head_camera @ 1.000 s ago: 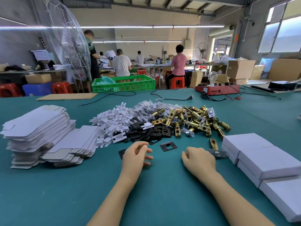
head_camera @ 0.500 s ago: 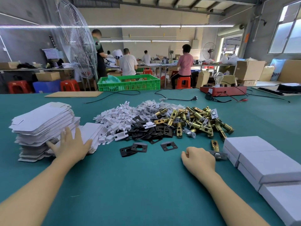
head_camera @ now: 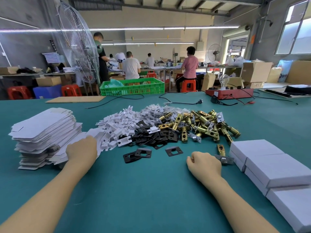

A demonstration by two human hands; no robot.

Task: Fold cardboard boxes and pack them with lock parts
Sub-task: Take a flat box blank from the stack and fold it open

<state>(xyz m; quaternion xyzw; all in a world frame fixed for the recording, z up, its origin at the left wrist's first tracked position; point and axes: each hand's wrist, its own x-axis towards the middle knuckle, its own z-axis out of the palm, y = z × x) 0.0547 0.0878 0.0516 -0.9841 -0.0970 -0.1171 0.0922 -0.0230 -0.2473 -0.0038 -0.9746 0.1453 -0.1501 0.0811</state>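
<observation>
Left hand point(head_camera: 81, 151) reaching onto the low, slid-out pile of flat box blanks point(head_camera: 91, 137), fingers hidden beyond the knuckles, so grip there impossible to tell. Right hand point(head_camera: 204, 163) clenched into a loose fist on the green desk point(head_camera: 151, 190), grasping nothing. Just beside the right knuckles, a lone brass latch point(head_camera: 221, 151). Tall blank stack point(head_camera: 43, 130) at far left, dark strike plates point(head_camera: 154, 137) and latch heap point(head_camera: 200, 125) centre, folded white boxes point(head_camera: 276, 169) right.

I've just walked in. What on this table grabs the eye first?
The heap of brass latch bolts mid-table, with black strike plates and white plastic pieces spilling to its left. At far left stands a stack of flat box blanks, the left hand on its lower sheets; finished white boxes line the right.
</observation>
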